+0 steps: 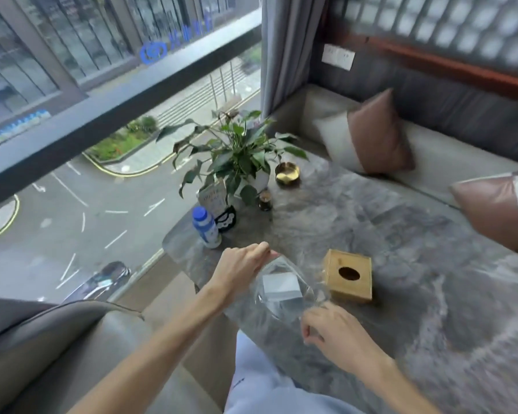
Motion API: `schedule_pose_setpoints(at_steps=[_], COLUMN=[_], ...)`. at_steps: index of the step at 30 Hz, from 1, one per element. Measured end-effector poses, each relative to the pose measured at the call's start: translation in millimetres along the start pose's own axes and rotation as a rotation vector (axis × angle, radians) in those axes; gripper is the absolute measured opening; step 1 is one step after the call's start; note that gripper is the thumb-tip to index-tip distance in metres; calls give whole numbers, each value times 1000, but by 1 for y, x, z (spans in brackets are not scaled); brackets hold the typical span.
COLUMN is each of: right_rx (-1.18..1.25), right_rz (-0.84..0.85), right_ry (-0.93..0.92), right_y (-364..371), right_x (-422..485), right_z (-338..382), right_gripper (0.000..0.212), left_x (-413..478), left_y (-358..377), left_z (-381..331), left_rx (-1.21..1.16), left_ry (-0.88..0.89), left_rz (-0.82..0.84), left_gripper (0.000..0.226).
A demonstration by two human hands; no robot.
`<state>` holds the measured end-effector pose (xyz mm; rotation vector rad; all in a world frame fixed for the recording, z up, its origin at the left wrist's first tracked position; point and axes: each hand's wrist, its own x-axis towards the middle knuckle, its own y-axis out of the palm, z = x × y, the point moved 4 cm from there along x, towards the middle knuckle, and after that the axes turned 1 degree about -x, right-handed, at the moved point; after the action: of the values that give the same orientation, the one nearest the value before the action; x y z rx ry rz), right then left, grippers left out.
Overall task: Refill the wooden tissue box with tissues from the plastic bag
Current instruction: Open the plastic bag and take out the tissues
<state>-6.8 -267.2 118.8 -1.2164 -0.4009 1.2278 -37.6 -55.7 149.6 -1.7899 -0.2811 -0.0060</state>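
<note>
A clear plastic bag [293, 306] lies on the grey marble table [401, 264], with a white stack of tissues [281, 286] showing through it. My left hand [240, 270] pinches the bag's far left edge. My right hand [338, 333] grips the bag's near right edge. Just right of the bag stands the square wooden tissue box [349, 274], upright, with a round dark hole in its top.
At the table's far left stand a white bottle with a blue cap [205, 227], a potted plant [240, 156], a small dark jar [265, 200] and a gold bowl [287, 173]. A cushioned bench with pink cushions [377, 132] runs along the right. A grey chair [57, 348] sits near left.
</note>
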Motion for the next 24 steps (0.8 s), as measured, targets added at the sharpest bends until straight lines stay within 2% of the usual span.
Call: schedule_pose_setpoints(at_steps=[4, 7, 9, 14, 18, 24], right_rx=[175, 269, 166, -58, -313, -436], right_rz=[70, -7, 52, 294, 311, 185], right_ry=[113, 204, 258, 288, 242, 197], right_y=[1, -10, -9, 22, 54, 72], right_x=[-9, 6, 30, 116, 148, 164], right_z=[3, 5, 4, -7, -32, -48], right_gripper=[8, 23, 31, 30, 30, 34], left_x=[-7, -4, 1, 17, 28, 40], left_y=[-3, -4, -6, -12, -14, -13], left_z=[-10, -23, -31, -41, -40, -33], left_rx=[4, -17, -37, -69, -113, -82], left_ry=[19, 31, 50, 83, 124, 141], left_rz=[-35, -39, -58, -63, -33, 22], left_gripper=[54, 43, 40, 41, 42, 46])
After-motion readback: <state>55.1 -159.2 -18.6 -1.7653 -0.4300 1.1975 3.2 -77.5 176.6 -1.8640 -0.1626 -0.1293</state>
